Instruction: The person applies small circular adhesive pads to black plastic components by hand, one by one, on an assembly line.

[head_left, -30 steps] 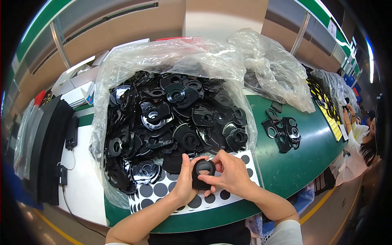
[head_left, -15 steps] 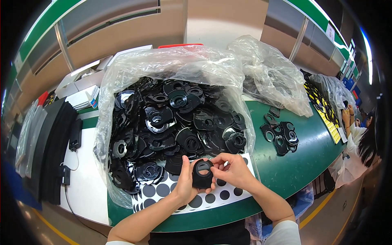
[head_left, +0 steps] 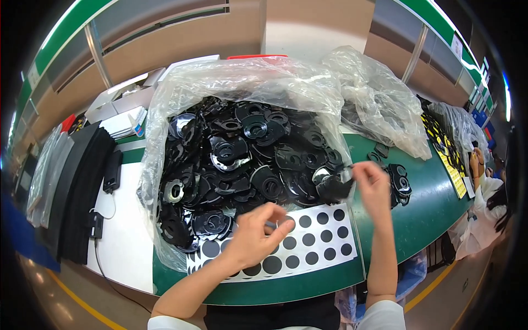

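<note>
Head view: right hand (head_left: 373, 184) pinches a black plastic part (head_left: 334, 190) between fingertips at the edge of the clear bag (head_left: 247, 82) of black parts (head_left: 242, 159). Left hand (head_left: 254, 237) hovers with fingers loosely curled, holding nothing visible, over the white sheet of black round stickers (head_left: 313, 242) on the green table (head_left: 423, 209).

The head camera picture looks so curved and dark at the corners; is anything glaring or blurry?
Head view: fisheye bends the green table edge and blackens the corners; light glares off the clear plastic bag; the right hand is slightly motion-blurred; the left hand is sharper.
</note>
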The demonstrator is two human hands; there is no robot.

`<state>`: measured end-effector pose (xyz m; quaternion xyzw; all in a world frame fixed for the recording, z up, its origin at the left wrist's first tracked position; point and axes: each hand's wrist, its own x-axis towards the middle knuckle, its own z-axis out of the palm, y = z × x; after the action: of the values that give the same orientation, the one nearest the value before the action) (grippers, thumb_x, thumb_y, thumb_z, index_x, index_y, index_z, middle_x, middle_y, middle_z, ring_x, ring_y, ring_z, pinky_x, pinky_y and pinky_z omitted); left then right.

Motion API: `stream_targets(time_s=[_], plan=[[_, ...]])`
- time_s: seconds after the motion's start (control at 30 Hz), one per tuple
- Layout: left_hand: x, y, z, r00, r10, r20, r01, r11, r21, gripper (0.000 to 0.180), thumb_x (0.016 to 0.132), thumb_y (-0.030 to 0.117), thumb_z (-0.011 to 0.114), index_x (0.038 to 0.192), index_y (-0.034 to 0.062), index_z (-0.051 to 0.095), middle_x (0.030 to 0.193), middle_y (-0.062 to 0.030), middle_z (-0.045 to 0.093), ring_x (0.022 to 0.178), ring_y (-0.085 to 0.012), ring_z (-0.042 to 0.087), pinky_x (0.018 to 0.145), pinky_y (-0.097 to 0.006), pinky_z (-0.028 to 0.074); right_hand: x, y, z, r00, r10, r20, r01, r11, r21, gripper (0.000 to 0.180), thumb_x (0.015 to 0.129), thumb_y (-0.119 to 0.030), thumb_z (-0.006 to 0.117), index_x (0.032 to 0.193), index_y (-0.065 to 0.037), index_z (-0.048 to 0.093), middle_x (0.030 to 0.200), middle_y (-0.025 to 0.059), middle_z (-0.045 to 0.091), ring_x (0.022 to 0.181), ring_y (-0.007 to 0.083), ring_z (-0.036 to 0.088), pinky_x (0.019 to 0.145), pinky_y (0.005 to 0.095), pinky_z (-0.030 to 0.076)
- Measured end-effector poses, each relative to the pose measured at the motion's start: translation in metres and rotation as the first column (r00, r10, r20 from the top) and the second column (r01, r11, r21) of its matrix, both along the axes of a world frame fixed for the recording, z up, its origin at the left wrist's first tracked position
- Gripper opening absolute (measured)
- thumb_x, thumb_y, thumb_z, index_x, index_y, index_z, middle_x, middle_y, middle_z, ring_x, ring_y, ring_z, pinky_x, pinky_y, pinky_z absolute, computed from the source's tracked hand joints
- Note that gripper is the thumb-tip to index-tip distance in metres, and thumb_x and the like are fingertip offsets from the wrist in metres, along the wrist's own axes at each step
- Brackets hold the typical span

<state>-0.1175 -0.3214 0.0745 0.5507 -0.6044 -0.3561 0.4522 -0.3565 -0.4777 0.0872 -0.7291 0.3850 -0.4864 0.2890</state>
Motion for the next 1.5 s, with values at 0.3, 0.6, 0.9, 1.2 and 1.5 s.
stream_targets(time_s=[0.3,0.6,0.9,1.2,1.5], plan=[[0.012,-0.001,-0.016,0.36,0.418,0.834,-0.351,0.889,-0.294,0.044,0.073,0.034,0.073,0.09,0.0012,0.05,0.073,-0.0098,0.053,0.068,-0.0254,0.056,0.056,-0.035,0.047,-0.004,0.006,0.009,0.876,-0.37,-0.309,0.253,0.898,-0.359,0.014,0.076,-0.002,0.066,0.089,-0.002,0.063,0.08,0.0094,0.058,0.076,0.0263,0.057,0.072,0.0352,0.046],[0.017,0.01,0.013,0.359,0.374,0.855,-0.332,0.908,-0.257,0.05,0.06,0.019,0.08,0.096,0.0033,0.048,0.076,-0.0106,0.057,0.074,-0.0278,0.058,0.069,-0.037,0.043,0.059,0.069,-0.029,0.745,0.274,-0.608,-0.362,0.932,-0.024,0.035,0.068,-0.023,0.078,0.089,-0.002,0.061,0.082,0.01,0.059,0.077,0.0272,0.058,0.065,0.0343,0.047],[0.019,0.011,0.036,0.85,0.279,0.447,-0.221,0.959,-0.177,0.056,0.059,0.015,0.082,0.105,0.002,0.053,0.079,-0.0114,0.06,0.08,-0.0232,0.063,0.068,-0.034,0.05,0.047,0.052,-0.016,0.613,0.399,-0.682,-0.319,0.915,0.248,0.04,0.065,-0.019,0.081,0.092,0.001,0.058,0.088,0.0137,0.059,0.082,0.0281,0.058,0.073,0.0349,0.048],[-0.014,-0.003,-0.018,0.285,0.235,-0.929,0.215,0.929,0.301,0.018,0.088,0.017,0.062,0.101,0.009,0.051,0.108,-0.0114,0.057,0.1,-0.0229,0.057,0.088,-0.038,0.048,0.046,0.049,-0.013,0.593,0.446,-0.671,-0.339,0.893,0.294,0.039,0.067,-0.02,0.079,0.089,0.0,0.055,0.088,0.0146,0.056,0.082,0.0296,0.056,0.07,0.0366,0.045],[-0.011,-0.01,-0.045,0.219,0.163,-0.962,0.239,0.947,0.215,0.058,0.096,0.055,0.018,0.119,0.01,0.045,0.118,-0.0205,0.052,0.103,-0.0308,0.055,0.079,-0.038,0.046,0.044,0.061,-0.016,0.683,0.345,-0.644,-0.302,0.936,0.182,0.037,0.066,-0.018,0.08,0.088,0.001,0.056,0.089,0.0142,0.059,0.085,0.0306,0.057,0.073,0.037,0.046]])
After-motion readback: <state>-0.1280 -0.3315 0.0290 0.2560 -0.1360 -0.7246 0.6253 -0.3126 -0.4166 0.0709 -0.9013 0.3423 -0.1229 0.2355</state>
